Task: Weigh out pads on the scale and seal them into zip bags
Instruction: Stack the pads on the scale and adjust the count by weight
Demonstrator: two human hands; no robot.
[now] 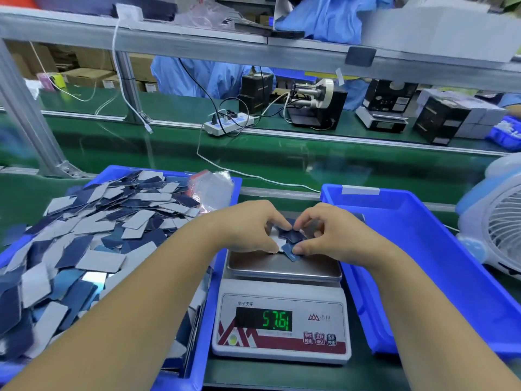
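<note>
1. Fingers [277, 225] of both the left hand [248, 225] and right hand [328, 231] are curled, pinching a small batch of pads [291, 238] over the scale [282, 306] pan.
2. The display shows a reading, so weighing looks underway.
3. Zip bags [211, 187] lie on the heaped left bin [203, 320]; the right bin [423, 249] shows no sealed bags, so bagging likely remains.

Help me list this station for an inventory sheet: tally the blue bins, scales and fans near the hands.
Blue bins: 2 (pad bin, right bin)
Scales: 1 (scale)
Fans: 1 (fan)
Total: 4
</note>
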